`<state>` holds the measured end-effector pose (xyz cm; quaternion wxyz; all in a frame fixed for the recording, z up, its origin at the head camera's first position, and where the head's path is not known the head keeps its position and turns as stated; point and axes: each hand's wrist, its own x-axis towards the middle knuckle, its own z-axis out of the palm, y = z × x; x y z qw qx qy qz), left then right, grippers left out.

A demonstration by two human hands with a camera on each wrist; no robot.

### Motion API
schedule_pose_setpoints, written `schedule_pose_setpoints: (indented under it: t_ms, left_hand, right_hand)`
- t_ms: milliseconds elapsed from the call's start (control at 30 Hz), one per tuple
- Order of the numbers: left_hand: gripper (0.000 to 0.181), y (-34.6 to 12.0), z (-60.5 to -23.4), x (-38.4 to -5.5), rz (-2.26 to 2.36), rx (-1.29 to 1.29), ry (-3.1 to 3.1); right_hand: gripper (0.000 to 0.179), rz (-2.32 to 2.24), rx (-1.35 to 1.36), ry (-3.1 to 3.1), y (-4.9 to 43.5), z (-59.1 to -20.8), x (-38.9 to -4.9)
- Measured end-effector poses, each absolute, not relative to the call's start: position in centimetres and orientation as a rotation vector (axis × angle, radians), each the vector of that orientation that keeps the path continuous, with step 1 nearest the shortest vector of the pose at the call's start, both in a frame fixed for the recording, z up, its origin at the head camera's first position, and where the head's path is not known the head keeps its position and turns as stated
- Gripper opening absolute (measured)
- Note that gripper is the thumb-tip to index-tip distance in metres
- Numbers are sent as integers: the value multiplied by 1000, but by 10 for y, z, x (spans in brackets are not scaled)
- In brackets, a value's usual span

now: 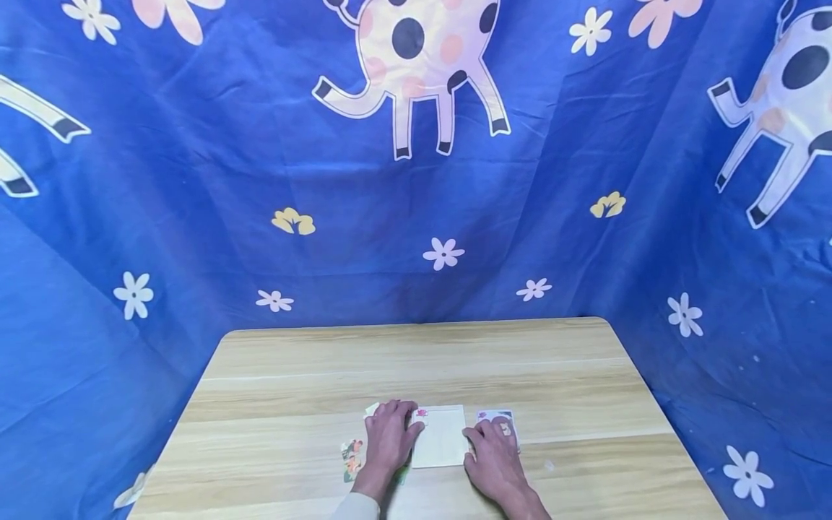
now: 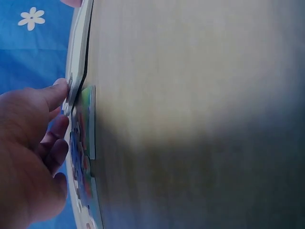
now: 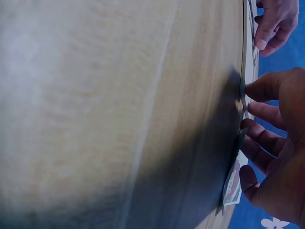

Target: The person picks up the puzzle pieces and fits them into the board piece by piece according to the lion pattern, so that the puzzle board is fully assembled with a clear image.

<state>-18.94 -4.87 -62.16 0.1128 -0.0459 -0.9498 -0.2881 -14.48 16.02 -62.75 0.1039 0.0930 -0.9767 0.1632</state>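
Note:
A flat white square board (image 1: 439, 444) lies between my hands, with a small pink flower piece (image 1: 422, 413) at its far left corner. Around that corner is my left hand (image 1: 388, 438), its thumb and forefinger on either side of the pink piece; the thumb touches the board's edge area in the left wrist view. My right hand (image 1: 495, 461) touches the right edge with loosely bent fingertips. Partly beneath its fingers lies a picture card (image 1: 506, 417) with a dark, rounded figure. Whether the left fingers press the piece or only rest there is hard to see.
Left of the left hand lie colourful picture pieces (image 1: 352, 459), some overlapping and partly hidden by the hand and wrist. A white piece (image 1: 371, 409) shows behind the left fingers. The wooden table (image 1: 292, 375) meets a blue printed curtain (image 1: 364, 195) at its back and sides.

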Motion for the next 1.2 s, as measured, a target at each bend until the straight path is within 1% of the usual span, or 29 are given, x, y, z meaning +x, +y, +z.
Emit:
schedule_pose_setpoints:
  t_ms: [400,900,1200]
  left_hand:
    - [32,-47,-621,-189,-728,-212,-2812]
    - [30,-47,-621,-190,-736,-275,-2808]
    - [41,-46,-624,-191,-687,-276,-2831]
  right_hand:
    - [38,485,259,-2890,162,-625,-144]
    - [39,498,271,-2883,161,-627,-146]
    - [39,481,265,-2885,162,-627,-146]
